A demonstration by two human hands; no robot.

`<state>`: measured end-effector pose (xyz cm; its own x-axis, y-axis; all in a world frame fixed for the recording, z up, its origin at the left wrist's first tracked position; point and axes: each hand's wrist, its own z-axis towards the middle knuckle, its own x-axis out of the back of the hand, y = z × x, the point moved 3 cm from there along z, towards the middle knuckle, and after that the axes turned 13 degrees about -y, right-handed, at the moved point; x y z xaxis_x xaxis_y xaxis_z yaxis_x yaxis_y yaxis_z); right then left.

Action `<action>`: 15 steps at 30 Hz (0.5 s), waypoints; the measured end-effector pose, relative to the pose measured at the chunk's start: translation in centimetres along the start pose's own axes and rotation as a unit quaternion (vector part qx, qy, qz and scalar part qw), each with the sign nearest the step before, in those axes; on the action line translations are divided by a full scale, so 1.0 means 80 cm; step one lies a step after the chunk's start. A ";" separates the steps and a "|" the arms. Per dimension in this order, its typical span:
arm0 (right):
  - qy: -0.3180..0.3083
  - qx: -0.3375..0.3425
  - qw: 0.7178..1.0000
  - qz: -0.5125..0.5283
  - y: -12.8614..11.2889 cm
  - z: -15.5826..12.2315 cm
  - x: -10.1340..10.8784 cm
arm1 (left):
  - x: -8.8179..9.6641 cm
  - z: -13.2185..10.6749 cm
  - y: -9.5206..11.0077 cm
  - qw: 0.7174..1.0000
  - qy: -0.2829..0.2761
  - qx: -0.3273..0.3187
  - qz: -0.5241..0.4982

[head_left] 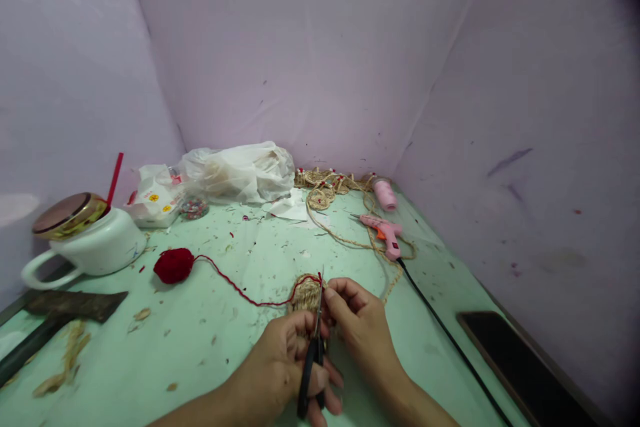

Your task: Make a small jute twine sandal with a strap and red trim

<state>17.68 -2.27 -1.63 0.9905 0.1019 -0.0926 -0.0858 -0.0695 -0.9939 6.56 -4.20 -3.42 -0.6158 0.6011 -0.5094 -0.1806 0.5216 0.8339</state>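
My left hand (285, 353) is closed around a pair of scissors (306, 377) with black handles, blades pointing away from me. Under the blades lies a small piece of braided straw rope (305, 292), partly hidden by my fingers. Red yarn (255, 302) runs from a ball of red yarn (174, 265) on the left to the far edge of the braided piece. There, beside the blade tips, the thumb and forefinger of my right hand (363, 323) pinch the yarn close to the piece.
A pink glue gun (383, 233) with a black cord, a pink thread spool (385, 195) and straw rope (325, 197) lie back right. A phone-like dark slab (520, 360) is at right. White mug (107, 243), hammer (65, 310) and plastic bag (245, 170) are left and back.
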 end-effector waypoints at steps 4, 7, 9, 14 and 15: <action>-0.003 0.001 1.000 -0.006 -0.004 0.000 0.000 | 0.003 -0.003 0.003 1.000 0.016 0.009 0.022; -0.007 -0.005 1.000 -0.019 -0.006 -0.001 0.000 | 0.004 -0.004 0.005 0.999 0.022 0.014 0.019; -0.011 -0.005 1.000 -0.029 -0.007 -0.001 0.001 | 0.003 -0.004 0.005 0.999 0.025 0.018 0.011; 0.000 -0.002 0.999 -0.039 -0.006 -0.002 0.003 | -0.002 -0.003 0.006 0.999 0.032 0.023 0.009; 0.000 -0.004 0.999 -0.039 -0.006 -0.001 0.003 | -0.003 -0.003 0.005 0.999 0.031 0.023 0.011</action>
<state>17.98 -2.32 -1.18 0.9941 0.1078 -0.0155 -0.0081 -0.0684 -0.9976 6.41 -4.27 -2.89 -0.6655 0.5751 -0.4758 -0.1319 0.5368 0.8333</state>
